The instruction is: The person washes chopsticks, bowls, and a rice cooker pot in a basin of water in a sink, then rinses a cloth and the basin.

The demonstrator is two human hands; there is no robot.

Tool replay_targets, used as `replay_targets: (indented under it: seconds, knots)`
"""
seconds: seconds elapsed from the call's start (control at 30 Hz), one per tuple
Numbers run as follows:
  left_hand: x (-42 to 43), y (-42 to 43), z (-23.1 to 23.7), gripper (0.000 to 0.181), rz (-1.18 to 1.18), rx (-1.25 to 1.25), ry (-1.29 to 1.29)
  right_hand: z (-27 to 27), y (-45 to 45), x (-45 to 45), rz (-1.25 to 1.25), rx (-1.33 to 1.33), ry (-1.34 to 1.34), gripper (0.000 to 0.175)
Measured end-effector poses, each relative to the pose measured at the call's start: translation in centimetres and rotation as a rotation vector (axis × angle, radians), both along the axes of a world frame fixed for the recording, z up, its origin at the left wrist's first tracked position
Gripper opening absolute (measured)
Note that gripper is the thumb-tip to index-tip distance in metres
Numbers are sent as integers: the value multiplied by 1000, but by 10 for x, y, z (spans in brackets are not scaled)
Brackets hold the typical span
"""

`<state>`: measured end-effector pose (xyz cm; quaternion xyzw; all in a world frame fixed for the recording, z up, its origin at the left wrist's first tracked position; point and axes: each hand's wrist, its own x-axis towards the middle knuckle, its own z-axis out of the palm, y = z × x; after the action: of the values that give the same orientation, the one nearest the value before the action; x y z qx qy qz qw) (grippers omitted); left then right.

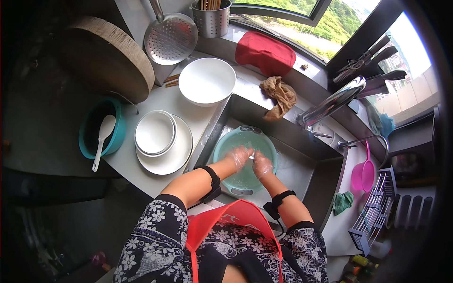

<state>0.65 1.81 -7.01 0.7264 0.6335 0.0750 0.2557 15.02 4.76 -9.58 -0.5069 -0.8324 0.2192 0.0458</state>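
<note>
A light green plastic basin [244, 182] holding water stands in the left part of a steel sink [293, 169]. My left hand [239, 158], in a clear plastic glove, is down in the basin. Facing it, my right hand [262, 164], gloved the same way, is also in the basin. A small white thing [252, 155] shows between the two hands at the fingertips; what it is and which hand grips it cannot be told. My fingers are partly hidden by the gloves and the water.
Stacked white bowls [155, 132] on a plate [182, 155], a large white bowl [207, 81] and a teal tub [120, 138] with a rice paddle [106, 129] stand left. A brown cloth [279, 97] hangs over the sink's back edge, near the faucet [332, 100]. Right are a pink ladle [363, 175] and a green cloth [342, 203].
</note>
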Motion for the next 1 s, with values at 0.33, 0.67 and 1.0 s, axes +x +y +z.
replay_targets:
  seconds: [0.33, 0.67, 1.0]
  knots:
    - [-16, -1, -57, 32, -6, -417, 94, -56, -10, 13, -755, -1133, 512, 12]
    - [-2, -5, 9, 25, 166, -69, -23, -28, 11, 4, -98, -200, 92, 12]
    - [-23, -8, -94, 33, 334, -609, -291, -37, -5, 6, -560, -988, 315, 27]
